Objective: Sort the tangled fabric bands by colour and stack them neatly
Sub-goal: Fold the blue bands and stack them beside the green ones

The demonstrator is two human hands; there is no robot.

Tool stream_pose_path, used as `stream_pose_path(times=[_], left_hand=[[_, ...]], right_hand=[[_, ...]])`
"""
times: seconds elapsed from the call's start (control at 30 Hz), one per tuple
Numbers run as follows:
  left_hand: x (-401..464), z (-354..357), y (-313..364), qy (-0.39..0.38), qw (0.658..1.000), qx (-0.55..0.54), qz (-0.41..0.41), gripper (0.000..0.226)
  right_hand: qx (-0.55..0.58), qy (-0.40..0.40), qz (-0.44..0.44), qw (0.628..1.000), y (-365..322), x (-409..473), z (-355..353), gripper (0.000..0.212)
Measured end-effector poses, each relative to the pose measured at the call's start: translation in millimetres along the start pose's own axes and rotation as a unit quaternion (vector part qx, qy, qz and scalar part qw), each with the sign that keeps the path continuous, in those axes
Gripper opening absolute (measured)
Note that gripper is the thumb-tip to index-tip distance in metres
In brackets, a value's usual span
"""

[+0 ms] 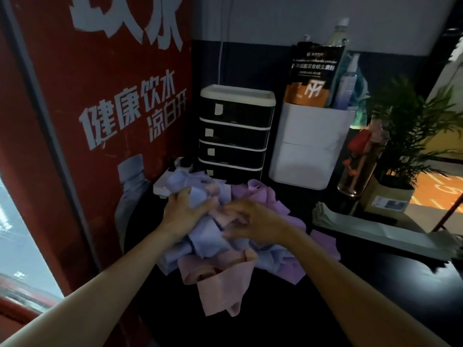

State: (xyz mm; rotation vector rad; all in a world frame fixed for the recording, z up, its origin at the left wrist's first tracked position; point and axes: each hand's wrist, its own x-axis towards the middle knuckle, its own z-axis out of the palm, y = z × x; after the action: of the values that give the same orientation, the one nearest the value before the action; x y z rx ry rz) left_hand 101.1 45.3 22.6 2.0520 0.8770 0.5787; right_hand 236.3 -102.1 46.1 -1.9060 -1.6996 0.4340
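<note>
A tangled heap of fabric bands lies on the dark tabletop (pixel 288 321). Blue bands (pixel 208 236) fill its middle and left, purple bands (pixel 265 199) its right and back, and pink bands (pixel 220 289) spill toward me at the front. My left hand (pixel 184 212) grips a bunch of blue fabric at the heap's upper left. My right hand (pixel 253 222) is in the middle of the heap, fingers curled into pink and blue bands; it is motion-blurred.
Behind the heap stand a black drawer unit (pixel 235 131) and a white bin (pixel 310 144) holding bottles and a pouch. A white power strip (pixel 162 185) lies at the back left. Flat grey sheets (pixel 370 229), a glass bottle (pixel 358 166) and a potted plant (pixel 406 136) sit right. A red cooler (pixel 100 121) walls the left.
</note>
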Motion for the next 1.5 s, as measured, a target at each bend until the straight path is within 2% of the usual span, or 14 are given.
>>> stream_pose_path(times=[0.1, 0.2, 0.27, 0.33, 0.4, 0.43, 0.53, 0.6, 0.67, 0.77, 0.9, 1.23, 1.37, 1.5], left_hand=[[1, 19, 6, -0.034, 0.989, 0.138, 0.039, 0.099], [2, 28, 4, -0.051, 0.977, 0.203, 0.041, 0.108], [1, 26, -4, -0.06, 0.975, 0.211, 0.045, 0.107], [-1, 19, -14, -0.046, 0.977, 0.202, 0.051, 0.1], [-4, 11, -23, -0.008, 0.982, 0.179, 0.064, 0.087], [-5, 8, -26, 0.005, 0.983, 0.166, 0.077, 0.078], [-7, 3, -29, 0.017, 0.986, 0.133, 0.096, 0.062], [-9, 4, -28, 0.033, 0.988, 0.119, 0.097, 0.054], [-9, 6, -26, 0.051, 0.992, 0.074, 0.084, 0.036], [-6, 3, -19, 0.069, 0.996, -0.012, 0.057, 0.029], [0, -8, -6, 0.106, 0.991, -0.058, 0.063, 0.017], [11, -30, 9, 0.166, 0.962, -0.206, 0.061, 0.009], [4, -25, 12, 0.163, 0.958, -0.225, 0.067, 0.01], [-3, -13, 19, 0.139, 0.967, -0.196, 0.08, 0.012]], right_hand=[[0.118, 0.112, 0.057, 0.985, 11, -5, -21, 0.037], [0.041, 0.235, 0.134, 0.962, 52, -10, -36, 0.04], [0.032, 0.229, 0.216, 0.948, 81, -12, -38, 0.054], [0.038, 0.167, 0.302, 0.938, 99, -11, -34, 0.094], [0.078, 0.12, 0.325, 0.935, 101, -8, -26, 0.122], [0.098, 0.111, 0.309, 0.94, 99, -6, -21, 0.126], [0.05, 0.107, 0.254, 0.96, 88, 2, -7, 0.076], [-0.017, 0.145, 0.239, 0.96, 81, 6, -7, 0.045], [-0.016, 0.184, 0.221, 0.958, 71, 10, -16, 0.015], [-0.01, 0.222, 0.162, 0.961, 48, 20, -37, 0.03], [-0.004, 0.277, 0.062, 0.959, 9, 42, -66, 0.005], [0.039, 0.343, -0.043, 0.938, -47, 78, -100, 0.019], [0.092, 0.372, -0.033, 0.923, -47, 75, -90, 0.022], [0.071, 0.316, 0.08, 0.943, -19, 62, -70, 0.019]])
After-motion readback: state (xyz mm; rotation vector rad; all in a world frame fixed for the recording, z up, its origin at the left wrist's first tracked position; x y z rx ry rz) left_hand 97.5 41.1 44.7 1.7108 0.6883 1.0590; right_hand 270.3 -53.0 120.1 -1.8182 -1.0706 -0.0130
